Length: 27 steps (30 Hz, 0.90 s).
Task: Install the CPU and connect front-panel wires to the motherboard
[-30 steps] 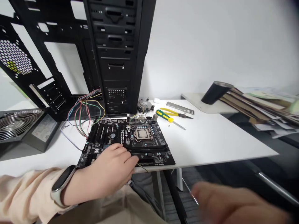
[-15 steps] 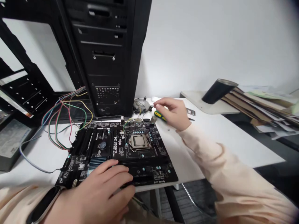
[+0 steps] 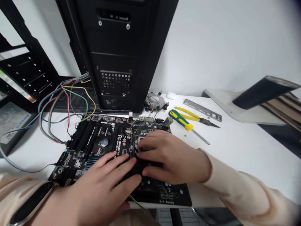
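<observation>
A black motherboard [image 3: 81,150] lies flat on the white table, with colored wires [image 3: 87,94] plugged in along its left side. My left hand [image 3: 101,185] rests over the board's lower middle, fingers spread, nothing in it. Over the CPU socket [image 3: 138,144] is my right hand [image 3: 171,157], fingers bent down and drawn together at the socket's metal frame. It covers most of the socket, and whatever its fingertips hold is hidden.
The black computer case [image 3: 122,62] stands behind the board. A CPU cooler fan [image 3: 155,101], a green and yellow screwdriver [image 3: 181,120], yellow-handled pliers [image 3: 188,113] and a metal I/O plate [image 3: 202,109] lie behind and right. A dark cylinder [image 3: 261,92] is farther right.
My right hand has come back from beside the fan and screwdriver to the CPU socket. My left hand stays on the board, its fingers reaching slightly farther right. The camera view has shifted.
</observation>
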{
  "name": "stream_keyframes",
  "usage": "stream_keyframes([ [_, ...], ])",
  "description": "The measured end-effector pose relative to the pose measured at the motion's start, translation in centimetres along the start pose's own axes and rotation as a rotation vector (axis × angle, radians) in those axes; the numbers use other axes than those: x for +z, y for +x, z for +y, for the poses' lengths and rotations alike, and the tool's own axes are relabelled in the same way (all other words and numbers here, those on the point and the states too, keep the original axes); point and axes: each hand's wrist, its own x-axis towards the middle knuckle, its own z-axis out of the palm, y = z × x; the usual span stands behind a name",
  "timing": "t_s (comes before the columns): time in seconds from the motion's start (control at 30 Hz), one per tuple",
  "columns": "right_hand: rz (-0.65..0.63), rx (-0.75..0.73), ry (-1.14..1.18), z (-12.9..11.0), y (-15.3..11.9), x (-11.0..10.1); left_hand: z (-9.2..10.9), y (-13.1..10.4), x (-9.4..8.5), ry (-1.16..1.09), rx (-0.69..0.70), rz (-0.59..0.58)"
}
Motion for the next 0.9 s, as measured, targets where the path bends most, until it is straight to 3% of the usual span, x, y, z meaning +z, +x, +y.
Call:
stream_keyframes([
  [0.2,-0.085,-0.064,-0.053,0.2,1.1,0.1,0.1,-0.1,0.5,-0.007,-0.045,0.083],
  [0.63,0.034,-0.065,-0.026,0.7,0.9,0.8,-0.6,-0.2,-0.2,-0.171,-0.149,-0.158],
  [0.9,0.096,0.020,-0.059,-0.6,0.6,1.5,-0.5,-0.5,0.1,-0.114,-0.156,-0.122],
])
